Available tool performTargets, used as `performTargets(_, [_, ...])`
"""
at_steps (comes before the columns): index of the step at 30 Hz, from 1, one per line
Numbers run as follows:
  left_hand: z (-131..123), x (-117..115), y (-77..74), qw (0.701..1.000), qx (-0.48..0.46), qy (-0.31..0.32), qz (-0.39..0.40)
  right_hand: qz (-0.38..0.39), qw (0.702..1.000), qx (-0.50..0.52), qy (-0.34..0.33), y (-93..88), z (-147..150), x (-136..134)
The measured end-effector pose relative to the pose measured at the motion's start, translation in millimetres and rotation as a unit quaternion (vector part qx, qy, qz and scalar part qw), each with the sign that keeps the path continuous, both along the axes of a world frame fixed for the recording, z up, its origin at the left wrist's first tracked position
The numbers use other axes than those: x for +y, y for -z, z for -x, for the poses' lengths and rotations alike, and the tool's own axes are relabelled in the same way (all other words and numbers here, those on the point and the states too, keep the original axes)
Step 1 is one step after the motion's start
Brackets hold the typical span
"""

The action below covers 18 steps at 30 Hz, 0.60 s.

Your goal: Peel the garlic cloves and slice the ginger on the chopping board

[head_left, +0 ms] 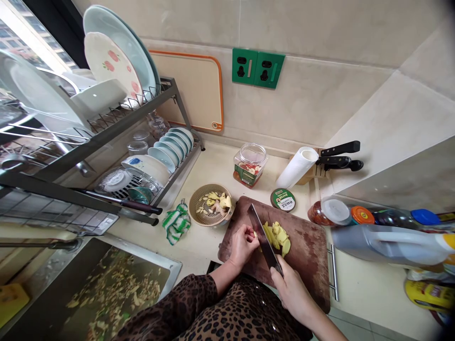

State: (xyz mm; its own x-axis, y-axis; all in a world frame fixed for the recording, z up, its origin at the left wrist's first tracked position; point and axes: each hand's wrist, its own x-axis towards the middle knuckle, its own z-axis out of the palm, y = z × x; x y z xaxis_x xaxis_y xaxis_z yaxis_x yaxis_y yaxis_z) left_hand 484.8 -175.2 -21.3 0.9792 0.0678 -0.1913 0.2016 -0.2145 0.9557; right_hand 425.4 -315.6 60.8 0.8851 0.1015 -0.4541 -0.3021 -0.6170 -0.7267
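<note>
Pale-yellow ginger slices (pixel 276 238), leopard-print sleeve (pixel 170 303)

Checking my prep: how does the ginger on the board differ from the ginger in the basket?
The board ginger is flat slices in a tight heap, while the basket ginger is uneven pieces spread apart, some pinkish. The board ginger lies on the brown wooden board; the basket ginger sits in a round woven basket. Both are mostly pale yellow.

No legible wording, small print on a green jar label (pixel 245 175), print on a round green lid (pixel 283 200), both too small to read
</note>
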Motion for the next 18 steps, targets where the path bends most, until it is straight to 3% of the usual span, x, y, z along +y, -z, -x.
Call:
performTargets(4, [0.7, 0.1, 2.9, 1.000, -0.005, 0.000, 0.001, -0.019, 0.999, -0.043, 0.001, 1.5, -6.8, 2.5])
performTargets(9, [1.2, 0.3, 7.5, 1.000, -0.020, -0.002, -0.004, -0.003, 1.000, -0.002, 0.005, 9.2, 6.0, -7.6])
performTargets(18, [1.3, 0.5, -0.9, 1.000, -0.021, -0.003, -0.012, 0.019, 0.999, -0.044, 0.026, 28.7, -1.5, 8.5])
